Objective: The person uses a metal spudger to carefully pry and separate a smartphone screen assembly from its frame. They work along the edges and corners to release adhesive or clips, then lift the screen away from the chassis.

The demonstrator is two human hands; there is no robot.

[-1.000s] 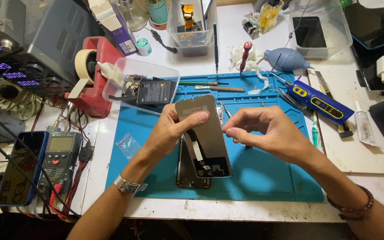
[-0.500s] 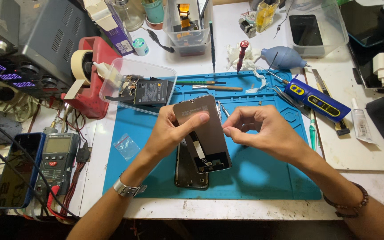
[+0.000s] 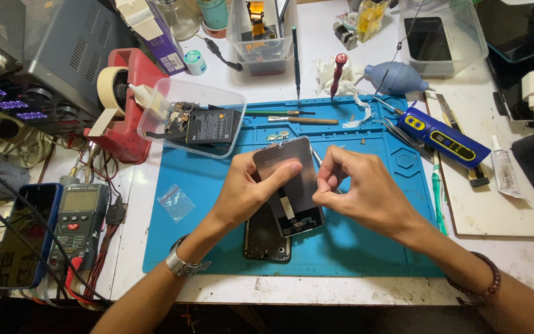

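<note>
Screen panel held above phone frame on blue work mat

Screen panel (image 3: 292, 185), detached and seen from its back, is tilted over the middle of the blue work mat (image 3: 372, 247). Left hand (image 3: 248, 188) grasps the panel along its left edge, thumb laid across the back. Right hand (image 3: 360, 188) is pinched at the panel's right edge, fingertips closed together; whether they grip the panel edge or a small tool cannot be told. Phone frame (image 3: 267, 238) lies flat on the mat directly beneath the panel's lower end, partly covered by it.

Open mat surface remains to the right of and below the right hand, and to the left near a small clear bag (image 3: 175, 202). The far edge of the mat is crowded: tweezers and a wooden-handled tool (image 3: 304, 120) lie there, with a clear plastic tray (image 3: 186, 117) holding a battery and a circuit board overlapping the far-left corner. A blue electric screwdriver (image 3: 443, 137) rests across the right edge.

The multimeter (image 3: 78, 213) and a dark phone (image 3: 23, 235) stand off the mat at left, among cables. The right forearm is cut off by the lower picture border.
</note>
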